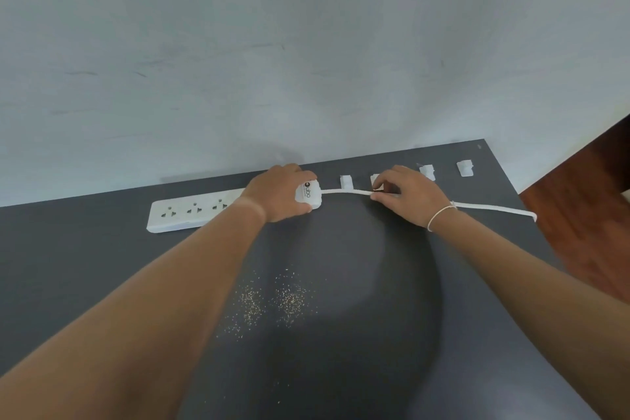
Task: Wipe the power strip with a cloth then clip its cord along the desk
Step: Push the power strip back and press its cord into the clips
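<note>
Power strip [191, 211] flat near desk [102, 266] back edge, pinned at cord end by left hand [279, 194], fingers curled over it. Cord [344, 192] pinched in right hand [405, 196] beside second clip [375, 180]. Advisable: keep cord taut, align over clip [346, 182], press in squarely.
</note>
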Motion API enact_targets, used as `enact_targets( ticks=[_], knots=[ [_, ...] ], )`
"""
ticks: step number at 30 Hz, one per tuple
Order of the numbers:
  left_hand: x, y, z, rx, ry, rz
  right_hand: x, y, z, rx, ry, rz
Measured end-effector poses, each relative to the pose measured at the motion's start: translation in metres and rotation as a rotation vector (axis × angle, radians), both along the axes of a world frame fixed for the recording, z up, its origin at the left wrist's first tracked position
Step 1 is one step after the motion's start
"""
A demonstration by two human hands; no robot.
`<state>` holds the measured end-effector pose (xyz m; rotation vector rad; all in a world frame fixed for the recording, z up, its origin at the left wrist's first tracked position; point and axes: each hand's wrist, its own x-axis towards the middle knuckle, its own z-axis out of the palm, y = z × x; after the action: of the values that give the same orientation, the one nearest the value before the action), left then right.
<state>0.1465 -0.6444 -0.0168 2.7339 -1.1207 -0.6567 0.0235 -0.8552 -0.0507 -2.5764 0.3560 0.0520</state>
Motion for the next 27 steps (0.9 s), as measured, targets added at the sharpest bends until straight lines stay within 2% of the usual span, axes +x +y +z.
enact_targets(
  ticks=[6, 13, 20, 27],
  knots=[
    [-0.003, 0.000, 0.003, 0.021, 0.009, 0.035, 0.007, -0.003, 0.006, -0.004, -0.030, 0.059],
    [0.002, -0.035, 0.012, -0.053, 0.045, 0.105, 0.018, -0.009, 0.008, 0.048, -0.020, 0.083],
    [0.004, -0.070, -0.001, -0.097, 0.182, 0.068, 0.022, -0.010, 0.006, 0.042, -0.002, 0.082],
    [0.001, -0.075, -0.002, -0.112, 0.195, 0.080, 0.022, -0.009, 0.003, 0.015, -0.013, 0.068]
  ],
)
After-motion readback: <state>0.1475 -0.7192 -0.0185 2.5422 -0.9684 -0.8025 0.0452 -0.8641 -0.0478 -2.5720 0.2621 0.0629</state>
